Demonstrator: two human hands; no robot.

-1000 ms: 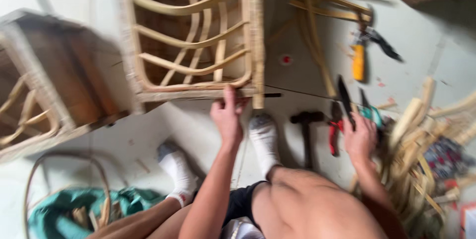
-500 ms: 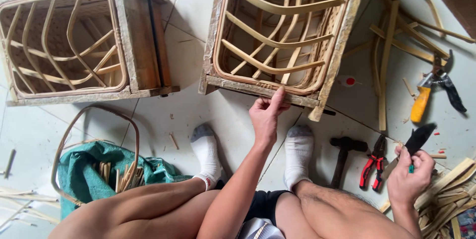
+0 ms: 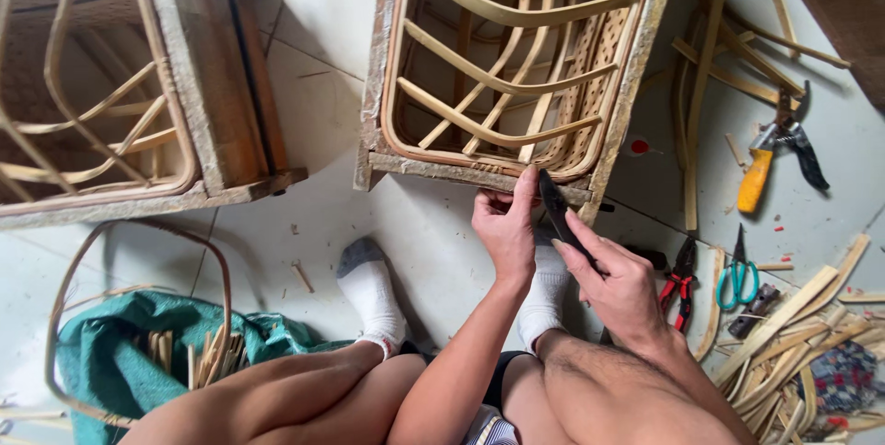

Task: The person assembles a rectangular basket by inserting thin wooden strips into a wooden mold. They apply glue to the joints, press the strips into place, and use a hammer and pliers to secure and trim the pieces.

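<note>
Hands meet at the near edge of the rattan frame [image 3: 502, 67], just beyond your two socked feet. Your left hand [image 3: 505, 224] pinches that lower rim, fingertips on the wood. Your right hand [image 3: 619, 281] is clenched around a black-handled tool [image 3: 556, 213], whose long axis runs from your palm up and slightly left, its tip touching the rim right beside your left fingers. The frame lies on the tiled floor [image 3: 323, 67] with its open side up, its long side rails running away from you.

Room is tight. Right of your right hand, red-handled pliers [image 3: 680, 281] and teal scissors [image 3: 737, 272] lie near, with a heap of cane strips [image 3: 793, 344] past them. Farther up right sits a yellow-handled tool [image 3: 756, 178]. Left of your left hand a strip of bare floor opens, bounded by a second frame [image 3: 120, 94].
</note>
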